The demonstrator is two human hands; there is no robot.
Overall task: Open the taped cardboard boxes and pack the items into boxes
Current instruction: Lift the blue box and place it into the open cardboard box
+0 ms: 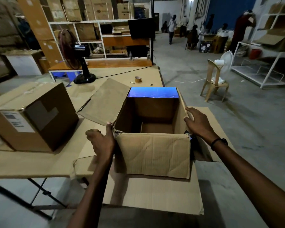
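Centrally, a large brown cardboard box with its four flaps folded out [152, 150] stood open and looked empty on the cardboard-covered table [39, 163]. At its near left corner the left hand [102, 142] gripped the edge, thumb along the rim; on the right wall the right hand [198, 123] lay flat with spread fingers. Left of frame sat a closed labelled brown carton [38, 119], apparently still unopened, so packing had seemingly not begun; a tape roll [138, 79] lay beyond
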